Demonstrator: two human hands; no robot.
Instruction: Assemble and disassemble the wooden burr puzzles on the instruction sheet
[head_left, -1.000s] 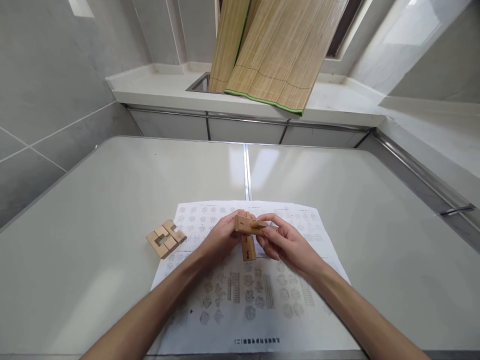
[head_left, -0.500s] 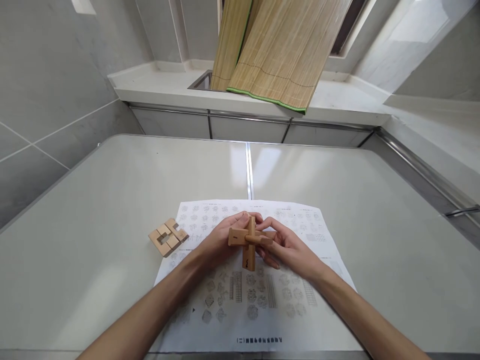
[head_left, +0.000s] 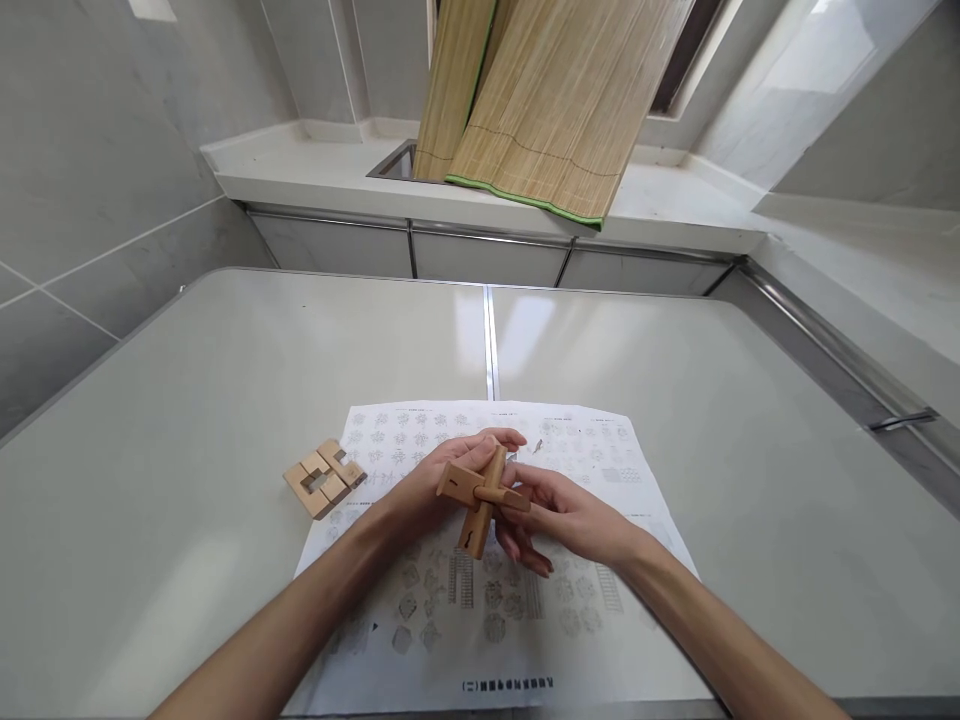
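Between my hands is a wooden burr puzzle (head_left: 474,512), its interlocked bars crossing one another, with dark marks on two of them. My left hand (head_left: 442,470) grips it from the left, thumb on the upper end of the long bar. From the right, my right hand (head_left: 566,510) holds the end of a crossing bar between thumb and fingers, its lower fingers hanging loose. Beneath both hands lies a printed sheet (head_left: 495,625) covered in small puzzle diagrams. Left of my left hand rests a flat, interlocked wooden block puzzle (head_left: 319,492), overlapping the sheet's edge.
The pale table (head_left: 187,420) has a metal seam (head_left: 491,345) running away from me. Beyond it is a white counter (head_left: 315,185) with a sink (head_left: 394,162). A bamboo mat (head_left: 555,130) hangs over the counter's edge. Grey tiled walls stand at both sides.
The burr puzzle has tilted, its long bar's lower end swinging left. My right hand's fingers have shifted lower around it. The whole view has slid slightly.
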